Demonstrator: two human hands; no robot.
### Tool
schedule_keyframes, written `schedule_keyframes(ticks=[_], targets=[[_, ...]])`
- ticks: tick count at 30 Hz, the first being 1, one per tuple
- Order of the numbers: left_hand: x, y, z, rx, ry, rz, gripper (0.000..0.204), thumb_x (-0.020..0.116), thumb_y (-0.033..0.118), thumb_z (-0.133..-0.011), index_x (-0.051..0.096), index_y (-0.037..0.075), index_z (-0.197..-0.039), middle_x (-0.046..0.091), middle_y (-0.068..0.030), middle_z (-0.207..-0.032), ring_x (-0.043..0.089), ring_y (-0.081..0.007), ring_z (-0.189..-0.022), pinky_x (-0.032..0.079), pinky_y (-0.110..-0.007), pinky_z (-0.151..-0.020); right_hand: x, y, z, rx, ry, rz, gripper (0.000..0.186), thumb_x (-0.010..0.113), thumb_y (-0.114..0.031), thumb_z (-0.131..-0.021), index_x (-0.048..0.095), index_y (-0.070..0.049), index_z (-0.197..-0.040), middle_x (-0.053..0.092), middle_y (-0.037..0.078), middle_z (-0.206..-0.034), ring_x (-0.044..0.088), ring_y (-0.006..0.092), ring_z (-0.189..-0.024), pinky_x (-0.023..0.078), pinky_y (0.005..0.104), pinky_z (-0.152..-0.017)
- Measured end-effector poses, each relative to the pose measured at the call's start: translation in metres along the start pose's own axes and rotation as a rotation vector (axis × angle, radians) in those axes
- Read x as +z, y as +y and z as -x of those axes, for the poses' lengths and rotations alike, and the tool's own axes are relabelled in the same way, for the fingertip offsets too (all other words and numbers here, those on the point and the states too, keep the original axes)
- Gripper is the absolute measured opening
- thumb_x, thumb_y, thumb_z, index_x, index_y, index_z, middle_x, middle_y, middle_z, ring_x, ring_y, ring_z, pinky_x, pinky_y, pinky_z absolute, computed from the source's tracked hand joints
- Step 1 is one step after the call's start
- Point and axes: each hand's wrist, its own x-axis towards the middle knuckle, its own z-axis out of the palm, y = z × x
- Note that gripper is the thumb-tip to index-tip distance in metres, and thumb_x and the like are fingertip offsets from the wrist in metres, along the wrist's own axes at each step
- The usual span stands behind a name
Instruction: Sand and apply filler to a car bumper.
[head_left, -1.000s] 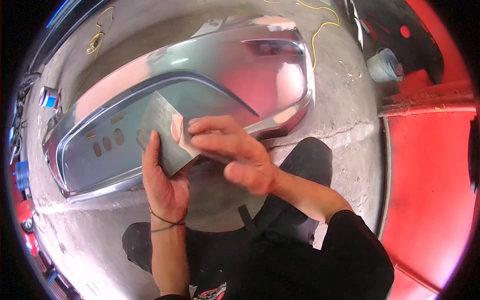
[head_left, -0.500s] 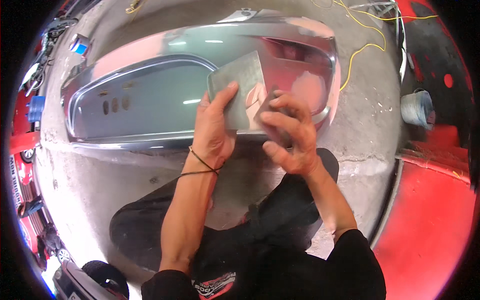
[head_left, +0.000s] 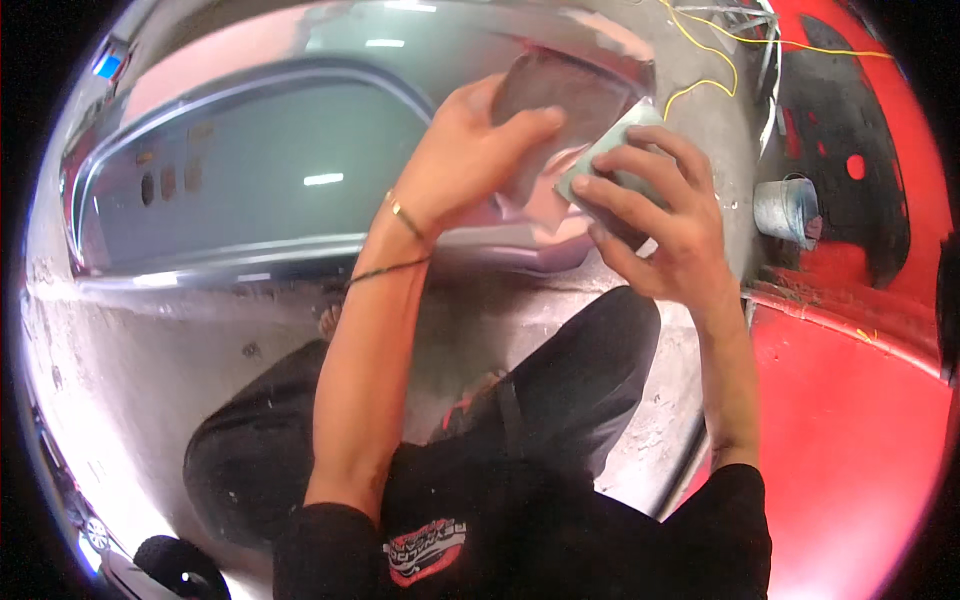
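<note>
My left hand point(head_left: 465, 165) grips a thin grey plate point(head_left: 555, 95), its thumb across the face and its fingers behind. Pink putty point(head_left: 566, 160) is smeared near the plate's lower right edge. In my right hand point(head_left: 665, 215) is a flat, pale green spreader-like piece point(head_left: 630, 128), pinched between thumb and fingertips close to the plate's right side. Whether the two touch, I cannot tell. Under and beyond both hands lies a large car body panel point(head_left: 290, 190), greyish green with pink patches and a broad recess; my hands hide part of its right end.
A whitish bucket point(head_left: 785, 212) stands on the right by a red and black surface. A yellow cord point(head_left: 735, 75) snakes over the floor at upper right. Low on the right is a big red panel point(head_left: 840, 420). My bent legs point(head_left: 590, 360) are close below the car panel.
Both hands have moved up and right, and the grey plate has tilted to the right. My right hand's piece now shows a pale green face. The view has shifted, moving the car panel left and up.
</note>
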Motion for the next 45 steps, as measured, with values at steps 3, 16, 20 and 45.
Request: schedule_keyframes(ticks=[3,16,20,45], targets=[[-0.012,-0.021,-0.019,0.11,0.084,-0.191,0.042,0.086,0.025,-0.106,0.076,0.001,-0.139,0.083,-0.0064,-0.12,0.077,-0.0155,-0.101,0.063,-0.034,-0.09,0.009,-0.008,0.012,0.058,-0.101,-0.037,0.047,0.087,-0.018,-0.08,0.087,-0.016,-0.127,0.078,0.008,-0.133,0.068,0.0379,-0.133,0.053,0.0542,-0.117],[-0.043,-0.052,-0.06,0.21,0.201,0.713,0.031,0.076,0.017,-0.109,0.08,0.001,-0.134,0.083,-0.0063,-0.112,0.077,-0.0172,-0.092,0.063,-0.034,-0.081,0.06,-0.048,0.074,0.804,-0.308,-0.475,0.031,0.068,-0.007,-0.111,0.084,-0.003,-0.138,0.081,0.013,-0.13,0.074,0.0236,-0.123,0.055,0.0356,-0.108],[-0.037,-0.055,-0.062,0.282,0.282,0.688,0.032,0.076,0.016,-0.109,0.08,-0.001,-0.136,0.083,-0.0076,-0.113,0.078,-0.0187,-0.094,0.063,-0.035,-0.082,0.079,-0.053,0.056,0.625,-0.329,-0.368,0.032,0.069,-0.001,-0.111,0.083,-0.006,-0.139,0.08,0.016,-0.127,0.076,0.0296,-0.122,0.057,0.038,-0.108],[-0.046,-0.047,-0.054,0.179,0.336,0.708,0.039,0.076,0.02,-0.108,0.078,-0.003,-0.14,0.083,-0.012,-0.121,0.079,-0.0226,-0.103,0.064,-0.038,-0.089,0.103,-0.074,0.048,0.5,-0.406,-0.007,0.046,0.069,0.001,-0.103,0.08,-0.024,-0.14,0.078,0.006,-0.137,0.069,0.033,-0.135,0.037,0.0663,-0.129]])
